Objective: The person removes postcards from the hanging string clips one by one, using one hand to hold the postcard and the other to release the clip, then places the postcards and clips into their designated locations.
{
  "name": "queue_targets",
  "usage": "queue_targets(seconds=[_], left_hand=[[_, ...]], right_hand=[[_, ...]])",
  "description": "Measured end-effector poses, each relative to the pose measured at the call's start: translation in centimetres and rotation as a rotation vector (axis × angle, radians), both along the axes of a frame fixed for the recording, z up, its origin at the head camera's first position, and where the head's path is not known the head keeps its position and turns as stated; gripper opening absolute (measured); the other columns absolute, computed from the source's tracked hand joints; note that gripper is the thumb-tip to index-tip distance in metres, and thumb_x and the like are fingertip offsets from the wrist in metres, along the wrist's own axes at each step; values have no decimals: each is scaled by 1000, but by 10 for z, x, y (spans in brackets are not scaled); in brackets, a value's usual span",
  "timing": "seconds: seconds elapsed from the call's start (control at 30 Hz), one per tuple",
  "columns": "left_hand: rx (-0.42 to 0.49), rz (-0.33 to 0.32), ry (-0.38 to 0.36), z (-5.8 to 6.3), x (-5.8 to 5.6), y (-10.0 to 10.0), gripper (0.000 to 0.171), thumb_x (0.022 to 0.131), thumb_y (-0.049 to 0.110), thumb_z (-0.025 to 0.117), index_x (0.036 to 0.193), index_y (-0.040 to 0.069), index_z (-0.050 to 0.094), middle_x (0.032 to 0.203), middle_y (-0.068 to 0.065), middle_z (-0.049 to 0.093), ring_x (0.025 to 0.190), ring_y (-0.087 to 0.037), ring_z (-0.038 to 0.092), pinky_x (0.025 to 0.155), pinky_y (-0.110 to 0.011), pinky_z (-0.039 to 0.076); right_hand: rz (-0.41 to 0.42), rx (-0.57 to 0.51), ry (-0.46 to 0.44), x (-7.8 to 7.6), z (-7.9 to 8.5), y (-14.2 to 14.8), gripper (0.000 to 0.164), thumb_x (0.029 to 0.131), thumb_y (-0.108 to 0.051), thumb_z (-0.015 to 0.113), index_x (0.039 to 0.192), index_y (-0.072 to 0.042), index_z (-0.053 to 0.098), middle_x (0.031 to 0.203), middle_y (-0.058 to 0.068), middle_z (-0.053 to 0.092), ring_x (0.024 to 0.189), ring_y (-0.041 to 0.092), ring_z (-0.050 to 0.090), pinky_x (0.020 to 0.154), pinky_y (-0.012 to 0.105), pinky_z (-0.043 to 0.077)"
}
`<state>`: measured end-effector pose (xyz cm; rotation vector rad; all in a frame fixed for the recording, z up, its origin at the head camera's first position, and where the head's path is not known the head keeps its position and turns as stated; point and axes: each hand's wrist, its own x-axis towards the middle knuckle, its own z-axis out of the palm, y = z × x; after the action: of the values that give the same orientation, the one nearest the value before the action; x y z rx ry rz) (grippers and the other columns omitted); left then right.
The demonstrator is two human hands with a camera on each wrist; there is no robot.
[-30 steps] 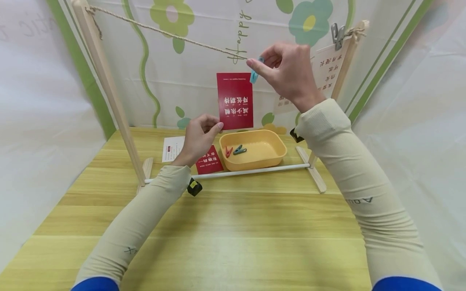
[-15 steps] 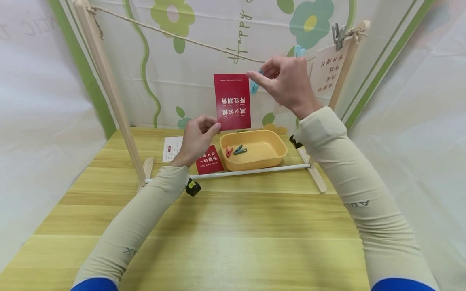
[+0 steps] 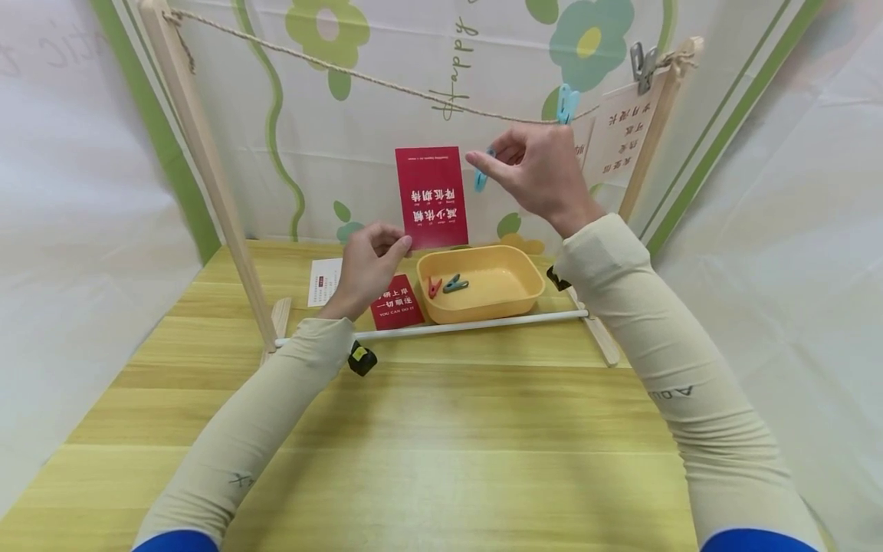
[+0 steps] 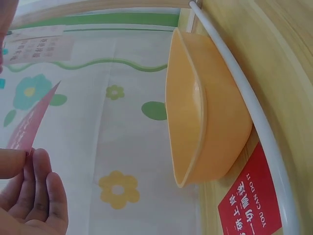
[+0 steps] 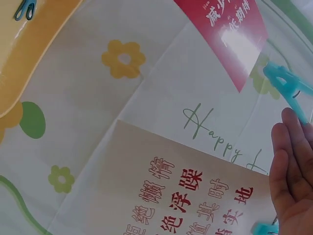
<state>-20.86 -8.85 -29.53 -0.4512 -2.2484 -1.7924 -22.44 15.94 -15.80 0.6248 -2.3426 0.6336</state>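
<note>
A red card [image 3: 431, 195] with white lettering hangs from my left hand [image 3: 369, 268], whose thumb and fingers pinch its lower left corner. To its right, my right hand [image 3: 541, 172] pinches a light blue clothespin [image 3: 480, 178], apart from the card and a little below the sagging rope [image 3: 345, 73]. The right wrist view shows the front of this clothespin [image 5: 283, 81] beyond the fingertips. Just above the right hand, a second light blue clothespin [image 3: 567, 104] is on the rope. A cream card [image 5: 171, 191] hangs there, mostly hidden in the head view.
A grey clip [image 3: 643, 69] holds another card [image 3: 624, 130] by the right post [image 3: 655, 138]. On the table, a yellow tub [image 3: 507, 307] contains a red and a dark green clothespin [image 3: 455, 284]. Left of it lie a red card [image 3: 398, 303] and a white card [image 3: 324, 282].
The right hand has lowered with its clothespin, uncovering the second clothespin on the rope. The left hand has shifted left with the red card, which now leans slightly, and their gap has widened.
</note>
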Motion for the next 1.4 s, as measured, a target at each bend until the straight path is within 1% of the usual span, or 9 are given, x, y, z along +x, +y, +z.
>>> queue_targets(seconds=[0.17,0.33,0.47,0.67,0.8,0.9,1.07,1.2,1.4], left_hand=[[7,4,-29,-6,-1,-4,22,108,17,62,120,0,67,113,-20,72,103,-26,71,91,-24,57],[27,13,-60,-10,-1,-8,20,108,18,62,119,2,67,109,-13,72,100,-19,70,97,-30,59],[51,6,-89,-12,0,-9,21,108,19,62,120,2,68,109,-11,72,100,-16,70,100,-34,59],[63,21,-114,-18,1,-14,24,108,17,62,122,-1,69,112,-14,71,100,-18,70,94,-28,59],[59,36,-136,-23,1,-18,25,108,18,62,123,-1,69,111,-13,71,101,-21,70,89,-22,58],[65,50,-152,-26,2,-20,25,107,18,63,123,0,70,110,-11,71,99,-20,70,86,-20,58],[71,51,-178,-28,3,-25,27,107,18,63,126,-1,69,111,-10,72,100,-19,71,87,-19,59],[78,54,-195,-29,4,-29,27,107,18,63,125,-1,69,110,-8,71,104,-22,72,87,-18,59],[75,58,-218,-36,5,-33,27,107,19,63,124,-2,68,111,-11,71,102,-20,73,86,-17,58]], right_hand=[[-2,11,-13,-2,-7,1,42,96,-41,78,101,1,80,97,15,82,82,24,78,73,15,53],[0,11,-29,-4,-15,2,42,96,-41,79,100,1,80,96,15,82,81,24,78,73,18,54],[-3,10,-32,-6,-24,5,41,95,-39,80,100,1,80,94,15,81,80,25,77,73,23,55],[-2,21,-53,-9,-36,8,40,95,-39,80,100,1,79,92,15,81,78,25,76,73,31,58],[8,21,-55,-10,-43,9,40,95,-39,81,98,0,80,90,14,81,76,25,76,72,33,60],[21,22,-69,-11,-48,10,39,95,-39,81,98,0,80,90,14,81,76,24,77,72,34,60],[31,28,-90,-13,-55,11,39,95,-38,80,98,0,79,89,15,80,74,24,75,72,33,59],[24,32,-115,-13,-62,12,38,96,-39,80,98,0,79,89,15,80,74,24,75,73,35,60],[26,35,-133,-14,-74,14,38,95,-37,80,98,0,79,88,15,80,74,25,75,71,39,63]])
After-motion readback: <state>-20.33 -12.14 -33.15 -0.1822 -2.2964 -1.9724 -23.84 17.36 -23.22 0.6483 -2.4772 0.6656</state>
